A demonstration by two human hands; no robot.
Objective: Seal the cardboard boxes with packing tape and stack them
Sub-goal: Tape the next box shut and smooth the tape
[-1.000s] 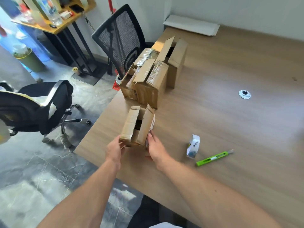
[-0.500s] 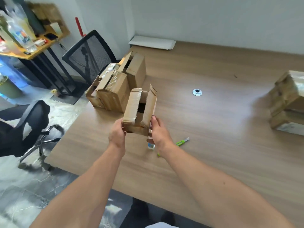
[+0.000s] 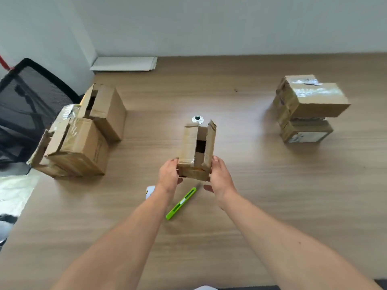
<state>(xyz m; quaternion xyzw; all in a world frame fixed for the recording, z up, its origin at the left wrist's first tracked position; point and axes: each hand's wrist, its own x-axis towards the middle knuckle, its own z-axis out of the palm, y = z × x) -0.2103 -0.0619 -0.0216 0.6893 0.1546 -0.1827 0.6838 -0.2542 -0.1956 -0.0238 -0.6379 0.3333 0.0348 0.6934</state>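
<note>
I hold a small cardboard box [image 3: 196,151] with its top flaps standing open above the middle of the wooden table [image 3: 261,185]. My left hand [image 3: 168,177] grips its left side and my right hand [image 3: 219,178] grips its right side. Below the hands lie a green box cutter [image 3: 181,204] and a white tape roll [image 3: 149,191], the roll partly hidden by my left wrist. Two taped boxes [image 3: 310,107] are stacked at the right. Several unsealed boxes [image 3: 83,132] stand at the left edge.
A black mesh chair [image 3: 27,101] stands off the table's left side. A flat white pad [image 3: 125,63] lies at the back against the wall. A round cable grommet [image 3: 197,118] sits in the tabletop just behind the held box.
I have lifted the small box off the table's left part and carried it rightward to the middle, over the cutter. My view has swung right, bringing the stacked boxes into sight.
</note>
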